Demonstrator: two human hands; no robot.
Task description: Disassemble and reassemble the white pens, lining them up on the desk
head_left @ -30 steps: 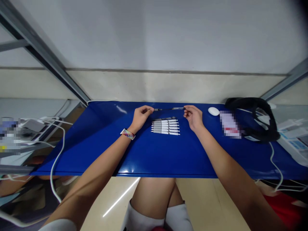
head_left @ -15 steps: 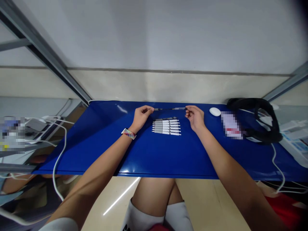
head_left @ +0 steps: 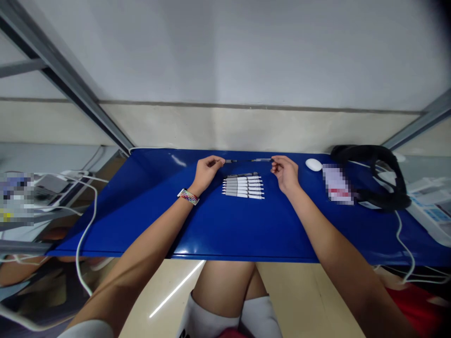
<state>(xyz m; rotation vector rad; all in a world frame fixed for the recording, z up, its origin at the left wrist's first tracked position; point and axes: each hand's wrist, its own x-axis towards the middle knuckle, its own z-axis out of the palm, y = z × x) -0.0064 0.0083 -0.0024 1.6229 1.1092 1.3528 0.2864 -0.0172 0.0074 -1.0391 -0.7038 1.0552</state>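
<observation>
Between my two hands, level above the far part of the blue table [head_left: 218, 225], stretches a slim dark pen [head_left: 248, 160] with a paler, clear-looking stretch toward its right end. My left hand [head_left: 208, 172] pinches its left end between thumb and fingers. At the other end, the fingertips of my right hand [head_left: 286, 172] are closed on it. Just nearer to me lie several white-and-grey pens [head_left: 243, 188] in a neat row, tips to the left. A black pen [head_left: 243, 175] rests along the row's far side.
On the right are a white computer mouse [head_left: 313, 164], a blurred-out pale packet [head_left: 337, 184] and a black headset-like strap [head_left: 384, 204]. White cables [head_left: 92, 206] hang at the left edge. A grey metal post [head_left: 81, 98] slants down there, and a wall [head_left: 260, 129] stands behind.
Both hands keep their hold on the pen, almost unmoved. The whole view shifts very slightly; the row of pens looks the same.
</observation>
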